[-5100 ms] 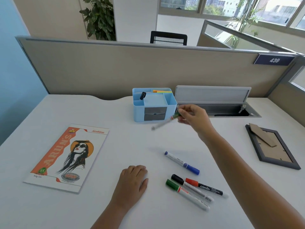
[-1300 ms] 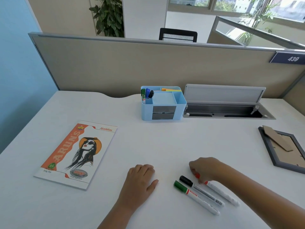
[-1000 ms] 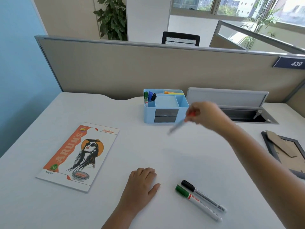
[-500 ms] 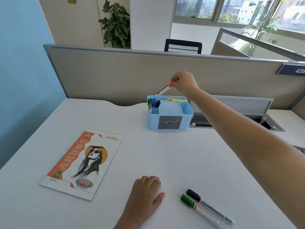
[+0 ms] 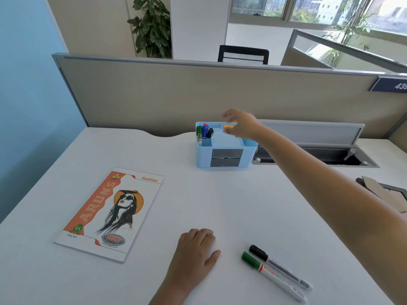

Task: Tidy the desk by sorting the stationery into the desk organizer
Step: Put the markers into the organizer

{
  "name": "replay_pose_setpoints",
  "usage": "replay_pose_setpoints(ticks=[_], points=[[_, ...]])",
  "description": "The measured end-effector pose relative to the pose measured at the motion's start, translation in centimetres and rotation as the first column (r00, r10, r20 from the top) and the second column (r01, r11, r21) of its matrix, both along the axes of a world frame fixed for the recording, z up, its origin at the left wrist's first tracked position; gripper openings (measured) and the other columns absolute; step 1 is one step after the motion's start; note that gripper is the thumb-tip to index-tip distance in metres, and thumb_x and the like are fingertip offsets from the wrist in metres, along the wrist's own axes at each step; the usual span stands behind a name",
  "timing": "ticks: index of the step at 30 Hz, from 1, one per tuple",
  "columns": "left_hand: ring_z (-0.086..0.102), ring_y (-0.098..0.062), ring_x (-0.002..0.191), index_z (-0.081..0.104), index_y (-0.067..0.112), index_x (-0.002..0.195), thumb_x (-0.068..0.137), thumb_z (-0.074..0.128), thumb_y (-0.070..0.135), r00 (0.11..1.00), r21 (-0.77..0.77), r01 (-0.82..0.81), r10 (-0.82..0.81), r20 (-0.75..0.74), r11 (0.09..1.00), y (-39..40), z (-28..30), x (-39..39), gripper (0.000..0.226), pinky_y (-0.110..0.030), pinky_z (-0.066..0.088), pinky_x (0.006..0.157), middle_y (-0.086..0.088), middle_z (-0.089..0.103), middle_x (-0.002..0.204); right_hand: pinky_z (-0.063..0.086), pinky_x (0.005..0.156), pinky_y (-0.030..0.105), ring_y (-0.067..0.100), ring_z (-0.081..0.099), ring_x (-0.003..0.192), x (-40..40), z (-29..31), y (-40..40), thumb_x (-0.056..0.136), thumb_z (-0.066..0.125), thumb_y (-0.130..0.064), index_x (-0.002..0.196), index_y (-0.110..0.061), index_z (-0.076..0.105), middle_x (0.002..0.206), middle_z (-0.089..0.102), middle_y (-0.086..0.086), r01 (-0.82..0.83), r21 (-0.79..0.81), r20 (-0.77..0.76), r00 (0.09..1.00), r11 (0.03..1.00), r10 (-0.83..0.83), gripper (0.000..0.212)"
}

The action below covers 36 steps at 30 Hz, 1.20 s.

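Notebook (image 5: 109, 213) near desk's left edge. Left hand (image 5: 193, 252) flat, fingers relaxed, near front edge. Organizer (image 5: 222, 148) at back edge, markers (image 5: 204, 131) upright in left compartment. Right hand (image 5: 241, 124) above, fingers loose, empty. Black marker (image 5: 280, 267) and green marker (image 5: 273, 276) at front edge: could roll off if nudged.

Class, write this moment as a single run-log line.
right hand: open above light-blue plastic desk organizer | left hand: flat on white desk | black-capped marker, green-capped marker: unsorted

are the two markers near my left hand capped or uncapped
Capped. The green marker and black marker each wear a coloured cap on the end nearest the left hand, lying flat on the desk.
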<state>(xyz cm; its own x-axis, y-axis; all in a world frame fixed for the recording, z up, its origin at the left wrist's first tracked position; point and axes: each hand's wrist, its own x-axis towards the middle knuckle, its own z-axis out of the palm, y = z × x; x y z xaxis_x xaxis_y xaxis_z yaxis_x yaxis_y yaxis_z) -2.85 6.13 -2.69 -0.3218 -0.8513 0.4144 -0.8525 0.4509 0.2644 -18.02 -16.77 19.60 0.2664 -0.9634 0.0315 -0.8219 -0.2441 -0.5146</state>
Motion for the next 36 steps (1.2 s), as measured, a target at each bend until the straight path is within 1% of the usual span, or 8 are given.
replay_pose_setpoints(ticks=[6, 10, 15, 20, 25, 30, 33, 36], points=[[0.048, -0.009, 0.088, 0.057, 0.025, 0.095, 0.081, 0.048, 0.044, 1.0, -0.013, -0.008, 0.008, 0.022, 1.0, 0.0, 0.1, 0.2, 0.025, -0.023, 0.033, 0.074, 0.013, 0.059, 0.102, 0.05, 0.064, 0.017, 0.003, 0.055, 0.067, -3.5, -3.5, 10.8, 0.087, 0.062, -0.021, 0.121, -0.015, 0.051, 0.118, 0.06, 0.006, -0.158, 0.579, -0.249, 0.9, 0.8, 0.358, 0.037], [0.049, -0.01, 0.089, 0.06, 0.025, 0.095, 0.082, 0.047, 0.044, 1.0, 0.015, -0.006, 0.006, 0.028, 1.0, 0.1, 0.0, 0.0, 0.026, -0.022, 0.033, 0.075, 0.012, 0.059, 0.103, 0.044, 0.066, 0.019, 0.011, 0.055, 0.074, -6.5, -8.3, 15.9, 0.085, 0.064, -0.028, 0.118, -0.019, 0.051, 0.117, 0.061, 0.003, -0.064, 0.672, -0.378, 0.827, 0.738, 0.416, 0.037], [0.049, -0.01, 0.089, 0.061, 0.023, 0.095, 0.082, 0.047, 0.042, 1.0, 0.007, -0.005, 0.005, 0.017, 1.0, 0.2, -0.1, 0.1, 0.027, -0.023, 0.032, 0.075, 0.011, 0.061, 0.103, 0.04, 0.073, 0.03, 0.017, 0.05, 0.088, -7.9, -12.5, 19.0, 0.079, 0.063, -0.033, 0.111, -0.021, 0.049, 0.099, 0.053, -0.005, 0.015, 0.553, -0.414, 0.872, 0.833, 0.26, 0.037], [0.047, -0.01, 0.089, 0.06, 0.022, 0.095, 0.081, 0.048, 0.042, 1.0, -0.015, 0.003, -0.003, 0.008, 1.0, 0.3, 0.0, 0.0, 0.027, -0.023, 0.032, 0.074, 0.01, 0.061, 0.102, 0.042, 0.07, 0.026, 0.015, 0.052, 0.085, -7.7, -11.1, 17.0, 0.079, 0.063, -0.028, 0.109, -0.023, 0.055, 0.108, 0.064, -0.002, 0.026, 0.355, -0.371, 0.922, 0.934, 0.115, 0.031], [0.047, -0.01, 0.088, 0.056, 0.024, 0.095, 0.08, 0.048, 0.042, 1.0, -0.016, 0.002, -0.002, 0.001, 1.0, 0.1, 0.0, 0.1, 0.025, -0.023, 0.032, 0.074, 0.011, 0.061, 0.101, 0.047, 0.067, 0.022, 0.013, 0.057, 0.076, -5.8, -5.9, 13.1, 0.078, 0.07, -0.025, 0.093, -0.02, 0.06, 0.087, 0.064, -0.006, 0.086, 0.061, -0.035, 0.996, 0.994, -0.084, 0.018], [0.046, -0.009, 0.088, 0.059, 0.024, 0.094, 0.08, 0.048, 0.042, 1.0, -0.008, 0.002, -0.002, 0.005, 1.0, 0.2, 0.1, -0.1, 0.025, -0.023, 0.032, 0.074, 0.012, 0.06, 0.101, 0.043, 0.053, 0.005, 0.002, 0.054, 0.062, -2.8, -2.2, 9.0, 0.082, 0.067, -0.016, 0.09, -0.016, 0.064, 0.075, 0.06, -0.009, 0.223, -0.153, 0.371, 0.916, 0.963, -0.153, 0.009], [0.047, -0.008, 0.088, 0.059, 0.024, 0.094, 0.08, 0.049, 0.042, 1.0, 0.0, 0.002, -0.002, 0.008, 1.0, 0.2, 0.1, 0.0, 0.025, -0.023, 0.032, 0.074, 0.013, 0.06, 0.101, 0.047, 0.066, 0.013, 0.009, 0.058, 0.068, -0.6, -1.8, 6.5, 0.083, 0.065, -0.014, 0.091, -0.014, 0.065, 0.082, 0.062, -0.004, 0.265, -0.216, 0.451, 0.881, 0.94, -0.145, 0.009], [0.047, -0.009, 0.089, 0.06, 0.024, 0.093, 0.08, 0.049, 0.042, 1.0, 0.004, 0.001, -0.001, 0.006, 1.0, 0.2, 0.1, 0.0, 0.025, -0.023, 0.032, 0.074, 0.012, 0.06, 0.101, 0.051, 0.078, 0.028, 0.014, 0.058, 0.079, 1.1, -2.3, 4.3, 0.083, 0.062, -0.013, 0.094, -0.01, 0.066, 0.09, 0.065, 0.002, 0.259, -0.242, 0.382, 0.912, 0.935, -0.154, 0.012]])
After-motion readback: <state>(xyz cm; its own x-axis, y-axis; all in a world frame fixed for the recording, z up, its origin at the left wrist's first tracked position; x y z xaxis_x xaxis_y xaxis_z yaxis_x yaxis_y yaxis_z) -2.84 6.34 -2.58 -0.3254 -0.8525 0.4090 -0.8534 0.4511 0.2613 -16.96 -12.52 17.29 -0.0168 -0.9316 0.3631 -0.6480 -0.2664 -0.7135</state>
